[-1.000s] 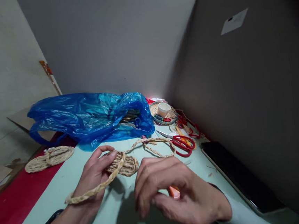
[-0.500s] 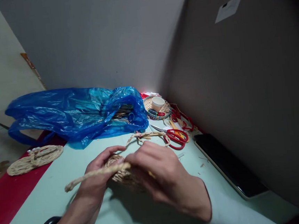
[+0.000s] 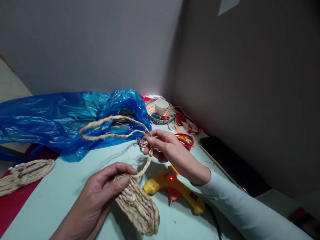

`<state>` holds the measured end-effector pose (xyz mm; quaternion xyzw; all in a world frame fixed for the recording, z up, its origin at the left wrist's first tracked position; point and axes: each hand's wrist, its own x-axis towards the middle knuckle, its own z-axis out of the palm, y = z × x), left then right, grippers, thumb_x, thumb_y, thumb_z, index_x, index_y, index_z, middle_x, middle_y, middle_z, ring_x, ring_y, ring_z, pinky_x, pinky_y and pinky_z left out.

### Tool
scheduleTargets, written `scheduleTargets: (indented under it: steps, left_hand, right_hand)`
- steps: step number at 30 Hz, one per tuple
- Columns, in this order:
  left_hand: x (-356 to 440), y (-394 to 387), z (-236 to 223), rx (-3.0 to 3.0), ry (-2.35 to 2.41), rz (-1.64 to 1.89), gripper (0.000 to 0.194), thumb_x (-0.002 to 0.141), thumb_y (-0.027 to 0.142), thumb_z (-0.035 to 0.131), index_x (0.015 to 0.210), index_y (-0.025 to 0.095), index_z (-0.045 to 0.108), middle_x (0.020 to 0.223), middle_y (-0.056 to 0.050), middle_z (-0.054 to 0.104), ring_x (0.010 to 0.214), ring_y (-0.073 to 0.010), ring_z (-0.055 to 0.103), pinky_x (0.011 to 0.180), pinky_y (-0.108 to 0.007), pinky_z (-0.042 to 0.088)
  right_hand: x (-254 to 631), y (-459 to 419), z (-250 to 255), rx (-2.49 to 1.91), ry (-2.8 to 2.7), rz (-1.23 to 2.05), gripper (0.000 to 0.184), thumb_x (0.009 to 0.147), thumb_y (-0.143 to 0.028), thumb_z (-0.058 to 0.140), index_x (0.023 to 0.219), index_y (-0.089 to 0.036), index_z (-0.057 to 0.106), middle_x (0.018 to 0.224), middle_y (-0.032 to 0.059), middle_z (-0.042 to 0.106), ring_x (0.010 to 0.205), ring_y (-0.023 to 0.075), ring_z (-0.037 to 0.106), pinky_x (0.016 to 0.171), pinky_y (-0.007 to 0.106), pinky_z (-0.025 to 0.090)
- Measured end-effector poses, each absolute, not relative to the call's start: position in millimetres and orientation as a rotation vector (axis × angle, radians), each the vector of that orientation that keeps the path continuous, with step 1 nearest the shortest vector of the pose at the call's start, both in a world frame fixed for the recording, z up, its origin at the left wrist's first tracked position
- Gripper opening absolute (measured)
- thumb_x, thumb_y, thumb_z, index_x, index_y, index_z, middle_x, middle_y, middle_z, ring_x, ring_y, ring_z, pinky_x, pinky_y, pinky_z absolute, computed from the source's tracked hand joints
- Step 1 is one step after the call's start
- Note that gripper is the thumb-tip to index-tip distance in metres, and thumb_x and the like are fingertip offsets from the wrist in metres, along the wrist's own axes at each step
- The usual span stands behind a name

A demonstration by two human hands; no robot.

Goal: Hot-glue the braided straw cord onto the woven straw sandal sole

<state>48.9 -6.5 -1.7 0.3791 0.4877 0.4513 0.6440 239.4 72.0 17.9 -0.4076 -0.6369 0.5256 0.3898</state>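
My left hand point(image 3: 104, 190) grips the upper end of a small oval piece of woven straw point(image 3: 138, 207), which stands tilted on the pale green table point(image 3: 72, 202). From that piece a braided straw cord point(image 3: 107, 128) runs up and loops out to the left in the air. My right hand point(image 3: 167, 151) pinches the cord near the piece and holds it raised. A yellow glue gun point(image 3: 173, 188) with a lit red lamp lies on the table just below my right wrist.
A blue plastic bag point(image 3: 53, 120) fills the back left. Another woven straw piece point(image 3: 19, 177) lies on the red surface at far left. Red scissors point(image 3: 185, 138), a round woven tray point(image 3: 159, 114) holding a white cup point(image 3: 161, 105), and a dark phone point(image 3: 231, 164) sit along the right wall.
My right hand has lifted away from the woven piece and pulled the cord up into a loop. The glue gun, hidden before, now shows. The camera has swung right.
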Motion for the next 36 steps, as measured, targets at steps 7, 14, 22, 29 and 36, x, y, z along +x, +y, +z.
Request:
scheduleTargets:
  steps: [7,14,22,29,36]
  left_hand:
    - [46,-9,4,0.813,1.122,1.141,0.025,0.07,0.033,0.086,0.09,0.023,0.075,0.076,-0.002,0.067,0.068,-0.016,0.059,0.06,-0.022,0.049]
    - [47,-14,3,0.921,1.086,1.082,0.016,0.078,0.037,0.079,0.088,0.025,0.076,0.081,-0.002,0.066,0.074,-0.0174,0.058,0.063,-0.023,0.048]
    - [48,-15,-4,1.025,1.041,1.001,0.018,0.078,0.043,0.076,0.084,0.026,0.078,0.091,-0.004,0.069,0.09,-0.0227,0.064,0.076,-0.026,0.052]
    - [47,-15,-7,1.15,1.106,1.068,0.014,0.077,0.041,0.077,0.082,0.028,0.078,0.093,-0.003,0.073,0.094,-0.0235,0.068,0.078,-0.024,0.054]
    - [51,-8,-4,0.98,1.143,1.244,0.015,0.074,0.034,0.082,0.085,0.025,0.078,0.092,-0.002,0.076,0.086,-0.0201,0.07,0.075,-0.022,0.056]
  right_hand:
    - [243,77,9,-1.069,-1.867,1.238,0.02,0.1,-0.032,0.052,0.088,-0.019,0.06,0.074,0.0018,0.069,0.055,0.0117,0.049,0.052,0.024,0.034]
    - [238,71,8,-0.99,-2.124,1.133,0.03,0.103,-0.025,0.048,0.083,-0.016,0.067,0.07,-0.0017,0.062,0.064,0.0121,0.053,0.063,0.024,0.036]
    - [229,60,11,-1.005,-2.201,1.017,0.036,0.101,-0.024,0.055,0.066,-0.017,0.06,0.06,-0.0063,0.045,0.061,0.0109,0.041,0.061,0.026,0.029]
    - [228,63,6,-0.942,-2.108,1.199,0.023,0.1,-0.022,0.055,0.084,-0.016,0.071,0.071,-0.0018,0.061,0.07,0.0132,0.053,0.068,0.026,0.039]
    - [229,70,11,-0.842,-1.9,1.511,0.035,0.099,-0.009,0.035,0.13,-0.009,0.052,0.102,0.0129,0.074,0.081,0.0166,0.071,0.073,0.03,0.059]
